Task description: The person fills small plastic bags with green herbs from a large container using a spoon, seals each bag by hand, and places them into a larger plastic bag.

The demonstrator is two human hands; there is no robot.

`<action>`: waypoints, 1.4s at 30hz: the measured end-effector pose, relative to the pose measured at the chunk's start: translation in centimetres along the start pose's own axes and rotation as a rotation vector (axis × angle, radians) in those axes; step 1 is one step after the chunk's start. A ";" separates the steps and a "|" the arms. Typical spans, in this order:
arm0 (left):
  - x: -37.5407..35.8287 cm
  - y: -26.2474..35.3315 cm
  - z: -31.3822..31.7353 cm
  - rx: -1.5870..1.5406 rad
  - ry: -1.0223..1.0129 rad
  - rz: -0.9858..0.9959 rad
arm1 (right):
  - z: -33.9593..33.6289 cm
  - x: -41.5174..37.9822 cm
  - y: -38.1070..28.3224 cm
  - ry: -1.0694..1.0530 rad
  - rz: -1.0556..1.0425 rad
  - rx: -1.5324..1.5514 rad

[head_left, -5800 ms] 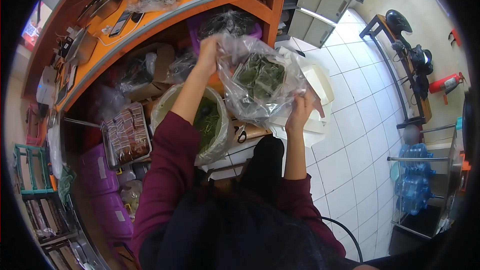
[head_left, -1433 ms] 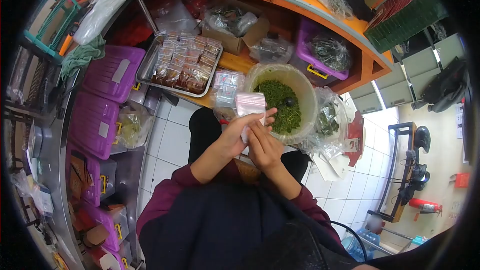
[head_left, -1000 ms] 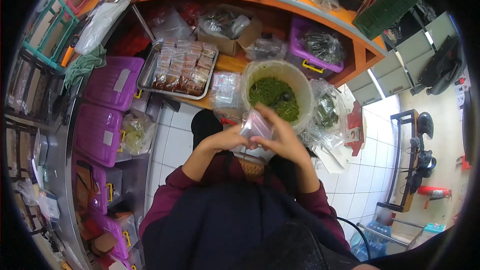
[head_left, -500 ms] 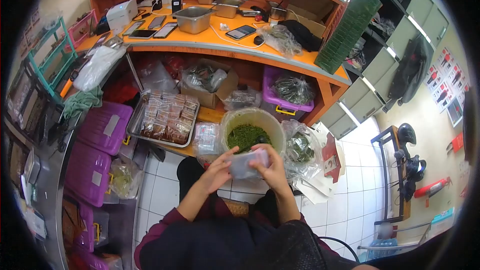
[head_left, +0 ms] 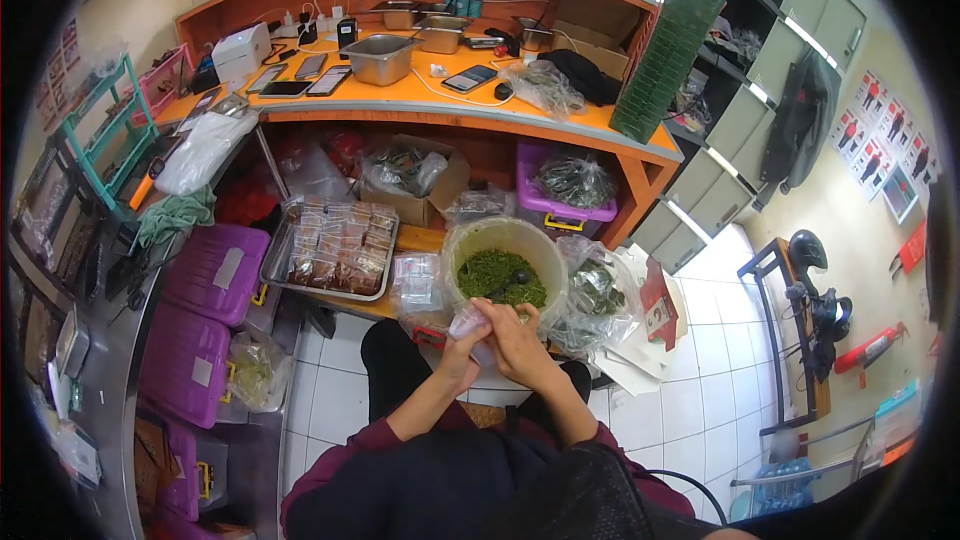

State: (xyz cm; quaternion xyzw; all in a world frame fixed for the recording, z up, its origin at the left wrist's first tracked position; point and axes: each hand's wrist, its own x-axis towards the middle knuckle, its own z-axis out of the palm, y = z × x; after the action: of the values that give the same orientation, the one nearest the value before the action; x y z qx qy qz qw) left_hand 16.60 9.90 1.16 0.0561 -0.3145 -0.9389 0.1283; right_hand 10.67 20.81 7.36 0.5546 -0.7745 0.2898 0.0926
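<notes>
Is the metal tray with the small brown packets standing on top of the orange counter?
No, the metal tray with brown packets sits on the lower shelf under the orange counter, beside the tub of green leaves.

The scene was brightly and evenly lit, apparently from overhead, with the orange counter (head_left: 420, 90) and white floor tiles (head_left: 700, 380) well exposed. Shadows stayed soft; the shelf space under the counter was dimmer. A mild sheen lay on the clear plastic bags (head_left: 590, 300). Fisheye distortion bent straight lines strongly toward the rim, and a black circular vignette cut off the corners. The centre was fairly sharp, while detail at the edges smeared and the wall posters (head_left: 885, 140) were unreadable
</notes>
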 end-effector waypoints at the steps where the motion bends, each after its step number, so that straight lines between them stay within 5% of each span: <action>1: -0.3 -0.1 -0.1 0.016 0.048 -0.007 | 0.3 -0.2 -0.2 0.029 -0.011 -0.035; 5: -1.2 -0.3 -0.6 -0.167 0.144 -0.231 | 0.5 -1.6 -0.4 0.272 0.114 0.032; 8: -4.0 -0.4 -1.1 -0.276 0.131 -0.426 | 1.2 -3.9 0.1 -0.047 0.306 0.257; 13: -7.9 -2.2 -4.6 -0.180 0.053 -0.624 | 3.0 -8.4 -1.8 0.010 0.215 0.115; 16: -8.7 -2.7 -4.7 -0.037 0.075 -0.715 | 4.3 -11.0 -2.1 -0.036 0.426 0.376; 17: -8.7 -2.8 -4.2 0.058 0.108 -0.686 | 4.2 -11.6 -2.0 0.015 0.350 0.270; 21: -7.4 -5.8 -5.0 0.252 0.028 -0.623 | 4.3 -12.7 -2.8 0.244 0.407 0.109; 24: -6.3 -5.5 -5.3 0.057 -0.139 -0.932 | 5.3 -13.2 -2.2 0.419 0.416 0.204; 28: -6.9 -4.9 -5.3 0.062 -0.282 -1.096 | 5.1 -13.3 -2.4 0.278 0.495 0.366; 30: -7.4 -5.0 -6.6 0.056 -0.240 -1.031 | 3.9 -13.2 -2.7 0.046 0.643 0.430; 36: -7.5 -9.1 -12.3 0.034 -0.222 -0.884 | 5.8 -14.6 -1.3 -0.022 0.468 0.399; 39: -7.1 -9.6 -12.0 0.115 -0.285 -0.838 | 6.0 -13.5 -0.6 0.168 0.186 0.169; 42: -6.9 -9.9 -11.8 0.193 -0.340 -0.783 | 5.5 -13.2 -2.3 0.277 0.384 0.049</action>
State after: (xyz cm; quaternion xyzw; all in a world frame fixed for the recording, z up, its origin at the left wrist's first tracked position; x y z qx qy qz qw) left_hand 23.35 12.60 -14.10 0.0275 -0.3726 -0.8789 -0.2967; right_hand 18.63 27.93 -2.44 0.3542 -0.8383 0.3943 0.1277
